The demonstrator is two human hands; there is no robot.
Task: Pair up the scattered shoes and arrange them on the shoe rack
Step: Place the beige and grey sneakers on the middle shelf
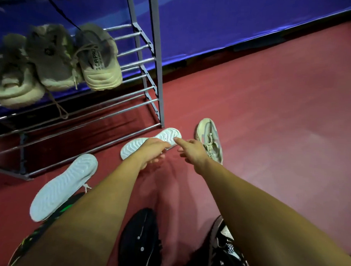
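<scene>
A white shoe (168, 135) lies sole up on the red floor just in front of the metal shoe rack (152, 76). My left hand (153, 151) rests on its middle, fingers curled over the sole's edge. My right hand (192, 150) is beside it with the forefinger stretched out, its tip touching the same sole. A second white shoe (63, 186) lies sole up to the lower left. A beige laced sneaker (210, 140) stands upright on the floor to the right of my right hand. Three beige sneakers (54, 59) sit on the rack's upper shelf.
A black shoe (140, 237) and a black-and-white patterned shoe (224, 246) lie near the bottom edge between my arms. A dark shoe with green marks (54, 216) shows under my left arm. A blue wall panel (234, 25) runs behind the rack. Red floor spreads to the right.
</scene>
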